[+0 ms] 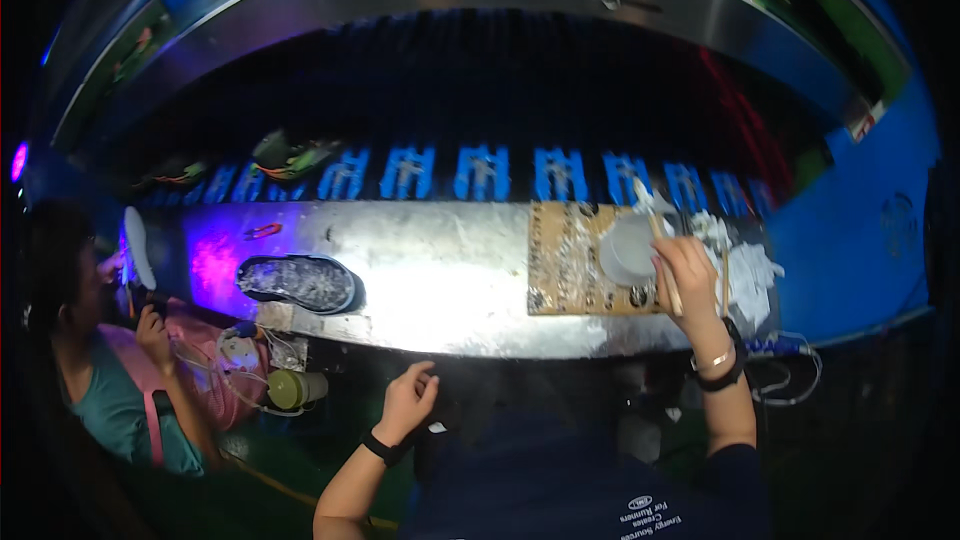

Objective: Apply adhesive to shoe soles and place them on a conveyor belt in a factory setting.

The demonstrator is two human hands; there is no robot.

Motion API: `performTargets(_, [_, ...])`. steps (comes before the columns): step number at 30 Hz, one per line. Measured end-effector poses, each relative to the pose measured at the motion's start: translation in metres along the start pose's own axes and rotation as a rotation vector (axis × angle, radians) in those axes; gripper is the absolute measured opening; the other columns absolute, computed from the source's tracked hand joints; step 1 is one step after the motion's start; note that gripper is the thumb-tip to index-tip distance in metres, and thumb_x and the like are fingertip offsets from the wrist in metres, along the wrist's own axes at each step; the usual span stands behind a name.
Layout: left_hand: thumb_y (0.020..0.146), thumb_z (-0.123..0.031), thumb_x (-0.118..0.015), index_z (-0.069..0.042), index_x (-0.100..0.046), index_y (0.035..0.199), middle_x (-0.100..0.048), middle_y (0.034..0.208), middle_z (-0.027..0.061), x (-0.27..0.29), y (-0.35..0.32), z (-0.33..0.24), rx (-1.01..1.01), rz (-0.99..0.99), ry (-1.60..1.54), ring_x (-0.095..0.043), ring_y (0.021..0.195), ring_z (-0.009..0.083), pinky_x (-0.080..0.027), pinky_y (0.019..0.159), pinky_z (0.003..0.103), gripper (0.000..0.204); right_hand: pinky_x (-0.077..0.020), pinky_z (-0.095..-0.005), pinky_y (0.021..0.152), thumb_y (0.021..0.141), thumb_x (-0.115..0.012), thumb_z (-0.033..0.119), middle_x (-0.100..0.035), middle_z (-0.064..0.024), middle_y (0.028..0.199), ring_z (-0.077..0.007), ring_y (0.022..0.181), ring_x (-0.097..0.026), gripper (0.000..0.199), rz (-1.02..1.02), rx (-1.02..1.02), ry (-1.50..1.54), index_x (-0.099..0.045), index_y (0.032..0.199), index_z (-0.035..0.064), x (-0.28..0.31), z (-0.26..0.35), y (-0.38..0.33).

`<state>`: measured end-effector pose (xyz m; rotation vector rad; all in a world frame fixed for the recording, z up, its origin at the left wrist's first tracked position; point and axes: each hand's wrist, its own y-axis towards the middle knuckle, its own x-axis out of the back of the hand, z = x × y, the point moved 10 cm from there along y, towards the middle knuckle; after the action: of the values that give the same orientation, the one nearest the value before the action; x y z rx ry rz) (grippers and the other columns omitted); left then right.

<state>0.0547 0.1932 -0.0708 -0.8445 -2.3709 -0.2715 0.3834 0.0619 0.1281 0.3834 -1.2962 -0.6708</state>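
Observation:
My right hand [683, 270] is closed around a brush with a pale wooden handle [663, 240]; its white end points away from me. Beside that hand, a translucent white tub [627, 252] stands on a brown cardboard sheet [558, 285]. What is inside the tub cannot be made out. My left hand [408, 402] hangs in front of the bench's near edge, fingers loosely bent and apart, holding nothing. On the metal bench [440, 270], to the left, lies a shoe sole [300, 283] with a dark rim and a mottled grey inside.
Crumpled white cloth or paper [752, 285] lies right of the cardboard. Red-handled pliers [263, 231] rest behind the sole. Blue holders [483, 175] line the far side. A co-worker at left holds a white sole [137, 248]. A yellow-green container [288, 390] stands below the bench.

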Motion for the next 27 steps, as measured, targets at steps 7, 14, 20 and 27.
performTargets(7, [0.076,-0.012,-0.058,-0.001,-0.054,0.087,-0.055,0.059,0.0091,-0.025,0.011,-0.003,-0.076,0.039,0.001,-0.053,0.047,0.0217,-0.042,0.046,0.03,0.016,-0.041,-0.0344,0.065,0.066,-0.055,0.0,-0.052,-0.0097,0.084,-0.0256,0.076,-0.048,0.029,0.179,0.025,-0.134,-0.057,0.095,0.0044,-0.02,-0.007,-0.016])
performTargets(14, [0.074,-0.011,-0.058,-0.001,-0.048,0.065,-0.048,0.05,0.0123,-0.027,0.014,0.028,-0.049,-0.04,0.086,-0.049,0.045,0.0279,-0.039,0.043,0.035,0.017,-0.0406,-0.0334,0.067,0.061,-0.059,-0.001,-0.047,-0.007,0.08,-0.0246,0.075,-0.045,0.046,0.327,-0.009,-0.099,-0.058,0.104,0.0138,-0.033,-0.009,-0.019])
performTargets(20, [0.072,-0.012,-0.057,-0.002,-0.046,0.06,-0.046,0.049,0.0142,-0.03,0.022,0.028,-0.124,-0.107,0.157,-0.048,0.046,0.0326,-0.038,0.044,0.04,0.02,-0.0402,-0.0335,0.071,0.057,-0.052,-0.008,-0.046,-0.0076,0.085,-0.0257,0.08,-0.044,0.054,0.394,-0.047,-0.086,-0.058,0.105,0.0141,-0.03,-0.019,-0.017])
performTargets(27, [0.071,-0.013,-0.056,-0.004,-0.044,0.053,-0.047,0.051,0.0137,-0.035,0.014,0.031,-0.197,-0.137,0.264,-0.049,0.048,0.0327,-0.038,0.047,0.042,0.023,-0.041,-0.0346,0.071,0.058,-0.046,-0.009,-0.045,-0.0085,0.084,-0.0268,0.081,-0.045,0.05,0.383,-0.051,-0.007,-0.059,0.101,0.0118,-0.039,-0.017,-0.018])
